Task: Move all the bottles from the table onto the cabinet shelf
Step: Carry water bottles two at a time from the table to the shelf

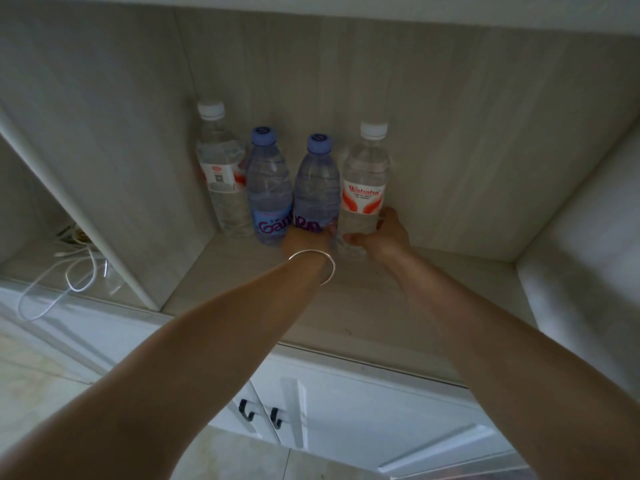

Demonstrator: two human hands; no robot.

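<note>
Several water bottles stand upright in a row at the back of the cabinet shelf [346,299]. From the left: a clear bottle with a white cap [221,174], a blue bottle with a purple cap [268,188], a second blue bottle [317,185] and a clear Wahaha bottle with a red-and-white label [365,181]. My left hand [306,242], with a silver bangle on the wrist, grips the base of the second blue bottle. My right hand [382,237] grips the lower part of the Wahaha bottle, thumb on its right side.
A vertical divider [114,237] bounds the shelf on the left; beyond it lie white cables [65,271]. A white side wall [581,271] closes the right. Below are white cabinet doors with dark handles [277,417]. The shelf to the right of the bottles is bare.
</note>
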